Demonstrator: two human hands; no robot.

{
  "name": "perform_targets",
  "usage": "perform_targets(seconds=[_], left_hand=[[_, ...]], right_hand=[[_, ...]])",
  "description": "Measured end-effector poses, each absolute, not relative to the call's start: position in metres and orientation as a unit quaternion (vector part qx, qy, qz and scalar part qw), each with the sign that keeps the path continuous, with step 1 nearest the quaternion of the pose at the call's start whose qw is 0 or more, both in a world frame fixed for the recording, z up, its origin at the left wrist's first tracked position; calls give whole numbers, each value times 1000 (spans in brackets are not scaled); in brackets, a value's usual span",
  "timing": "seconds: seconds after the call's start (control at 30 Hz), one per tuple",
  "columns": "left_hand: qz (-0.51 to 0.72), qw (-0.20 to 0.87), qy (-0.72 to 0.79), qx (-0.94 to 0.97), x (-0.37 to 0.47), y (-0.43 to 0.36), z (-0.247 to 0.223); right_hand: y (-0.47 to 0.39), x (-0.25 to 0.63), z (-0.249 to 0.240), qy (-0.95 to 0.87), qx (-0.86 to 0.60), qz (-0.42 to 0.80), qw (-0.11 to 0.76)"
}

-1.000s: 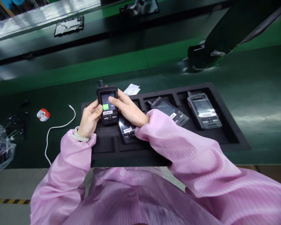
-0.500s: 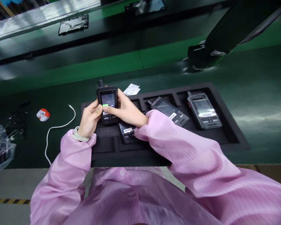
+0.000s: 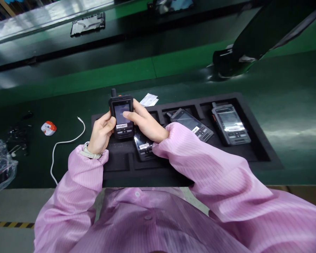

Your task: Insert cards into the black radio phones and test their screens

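Note:
A black handheld radio (image 3: pixel 122 121) with a stub antenna and a lit screen is held upright above the tray's left part. My left hand (image 3: pixel 101 131) grips its left side, thumb at the lower screen edge. On the other side my right hand (image 3: pixel 146 122) is closed round the radio's right edge, with the thumb over the screen. Below my right wrist another radio (image 3: pixel 143 146) lies partly hidden in the black foam tray (image 3: pixel 268 154). Two more radios lie in the tray further right: a slanted one (image 3: pixel 191 123) and one at the right end (image 3: pixel 232 123).
A white cable (image 3: pixel 58 144) and a red-and-white item (image 3: pixel 48 128) lie left on the green table. Clear plastic bags (image 3: pixel 1 165) are at the far left. Paper slips (image 3: pixel 149 99) sit behind the tray. A dark stand (image 3: pixel 230 61) rises behind; a device part (image 3: pixel 87 24) lies on the conveyor.
My right thumb has moved up and right from the lower screen to its middle. The green patch on the screen has gone. The part on the conveyor has shifted slightly right.

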State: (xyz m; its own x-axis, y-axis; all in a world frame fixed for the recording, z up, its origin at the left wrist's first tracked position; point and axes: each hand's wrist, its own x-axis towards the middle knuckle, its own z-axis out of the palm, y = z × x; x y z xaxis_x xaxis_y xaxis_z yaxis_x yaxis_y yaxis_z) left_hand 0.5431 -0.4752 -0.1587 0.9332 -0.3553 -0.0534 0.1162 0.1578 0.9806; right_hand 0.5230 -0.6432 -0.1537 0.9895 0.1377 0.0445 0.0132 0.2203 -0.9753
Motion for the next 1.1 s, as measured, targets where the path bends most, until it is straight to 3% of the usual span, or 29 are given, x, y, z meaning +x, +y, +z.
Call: perform_targets(seconds=[0.23,1.1], left_hand=[[-163,764,-94,617,543,-476,-158],[-170,773,-92,605,542,-477,-157]], right_hand=[[-644,520,-150,-44,-584,70,807],[-644,526,-159,-85,-623,33,777]])
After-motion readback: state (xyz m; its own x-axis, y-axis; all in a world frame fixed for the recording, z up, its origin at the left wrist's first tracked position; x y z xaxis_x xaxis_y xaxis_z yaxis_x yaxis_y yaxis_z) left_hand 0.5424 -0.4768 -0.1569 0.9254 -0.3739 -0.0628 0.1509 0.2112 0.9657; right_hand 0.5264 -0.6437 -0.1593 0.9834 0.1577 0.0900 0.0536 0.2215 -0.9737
